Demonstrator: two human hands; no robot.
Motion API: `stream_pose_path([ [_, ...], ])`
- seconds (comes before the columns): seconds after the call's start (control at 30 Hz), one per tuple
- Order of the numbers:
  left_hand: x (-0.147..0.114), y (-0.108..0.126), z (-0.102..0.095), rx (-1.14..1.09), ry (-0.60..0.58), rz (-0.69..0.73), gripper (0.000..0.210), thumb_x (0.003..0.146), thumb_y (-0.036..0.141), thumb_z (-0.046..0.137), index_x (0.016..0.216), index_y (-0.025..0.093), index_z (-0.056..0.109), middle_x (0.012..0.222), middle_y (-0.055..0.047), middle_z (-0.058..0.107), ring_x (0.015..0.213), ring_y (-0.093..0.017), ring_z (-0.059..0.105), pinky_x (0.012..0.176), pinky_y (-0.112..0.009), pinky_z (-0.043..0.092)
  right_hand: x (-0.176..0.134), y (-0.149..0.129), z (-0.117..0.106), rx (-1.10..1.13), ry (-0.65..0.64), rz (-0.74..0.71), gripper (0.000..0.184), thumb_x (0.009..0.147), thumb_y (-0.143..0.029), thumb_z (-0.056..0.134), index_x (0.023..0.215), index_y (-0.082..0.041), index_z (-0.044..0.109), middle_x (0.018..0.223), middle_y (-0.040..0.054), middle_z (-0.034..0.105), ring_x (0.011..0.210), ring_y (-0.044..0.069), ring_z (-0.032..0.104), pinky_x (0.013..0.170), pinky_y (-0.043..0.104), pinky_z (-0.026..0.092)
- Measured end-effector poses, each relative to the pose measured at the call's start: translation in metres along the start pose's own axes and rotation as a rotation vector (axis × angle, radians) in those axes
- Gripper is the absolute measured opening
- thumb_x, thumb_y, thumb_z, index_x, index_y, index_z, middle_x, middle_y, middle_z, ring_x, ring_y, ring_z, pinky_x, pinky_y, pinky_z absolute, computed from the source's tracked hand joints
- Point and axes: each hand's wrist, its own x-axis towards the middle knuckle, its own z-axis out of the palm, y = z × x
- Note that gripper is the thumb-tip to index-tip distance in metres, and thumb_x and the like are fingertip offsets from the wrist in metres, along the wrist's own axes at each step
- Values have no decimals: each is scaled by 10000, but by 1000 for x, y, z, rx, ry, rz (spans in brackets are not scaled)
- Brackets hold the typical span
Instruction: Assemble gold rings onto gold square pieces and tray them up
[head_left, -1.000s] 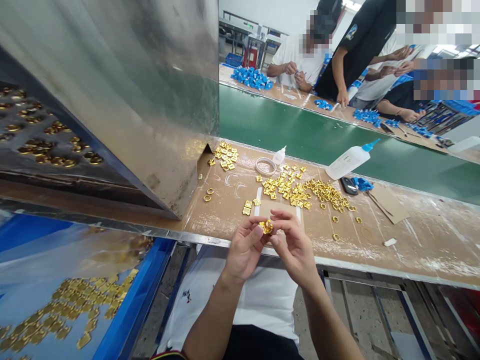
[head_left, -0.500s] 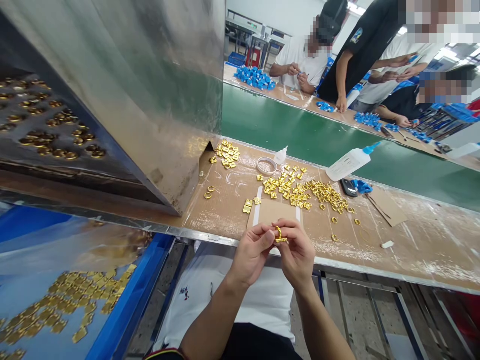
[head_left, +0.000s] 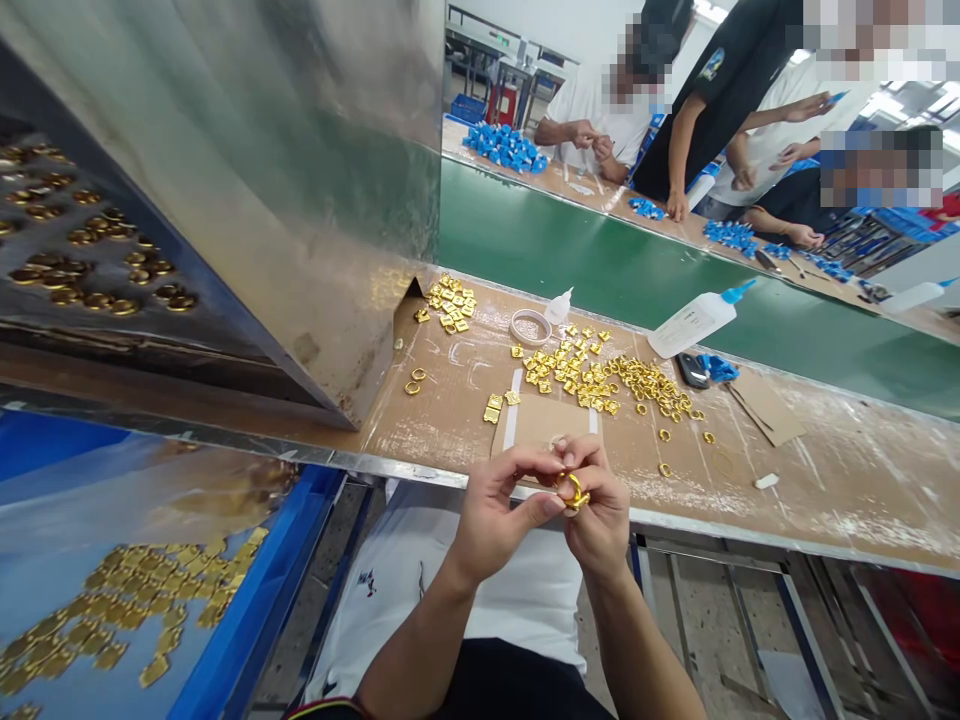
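Note:
In front of my chest, over the near edge of the bench, I hold a shiny gold ring [head_left: 576,492] with a small flat part at its base. My right hand [head_left: 604,515] pinches it between thumb and fingers. My left hand [head_left: 487,520] closes on its left side with thumb and index fingertips, the other fingers curled. Fingertips partly cover the ring. Just beyond my hands lies a cardboard pad [head_left: 540,420] with white tape strips. Small gold square pieces [head_left: 493,407] rest to its left, and a heap of gold rings [head_left: 652,385] lies behind and right.
A large metal housing [head_left: 322,200] rises at the left, with gold pieces inside. Below it is a blue crate [head_left: 292,560] of gold plates. A white bottle [head_left: 694,325], tape roll [head_left: 530,327] and small dropper bottle [head_left: 559,306] stand near the green conveyor belt [head_left: 562,240]. Co-workers sit across it.
The ring has turned between my fingers, so its loop now faces me more, and it sits slightly lower and to the right. My left fingers have spread into a wider pinch.

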Motion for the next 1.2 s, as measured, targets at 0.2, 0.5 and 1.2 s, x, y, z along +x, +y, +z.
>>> stream_pose_path([
  [0.2,-3,3,-5,165,-73,194,303,883,365,760,1164,251,743,942,-53,732,830,-168,651,778,-267,520,-1,2,4,142,-57,51,314,857,-529,757,701,-273,662,994,53,526,1050,243,576,780,369,551],
  [0.5,-6,14,-5,397,-79,337,301,896,313,734,1189,250,717,1036,-85,681,962,-217,649,840,-324,545,1,-1,5,92,-68,102,394,835,-607,736,689,-254,639,962,64,561,899,227,602,749,374,552],
  [1.2,-8,25,-10,531,-56,466,281,901,290,732,1174,222,716,1015,-89,717,916,-214,660,788,-326,540,9,-22,4,-151,-109,-221,153,945,-305,696,794,-300,713,795,14,554,819,204,611,764,386,539],
])
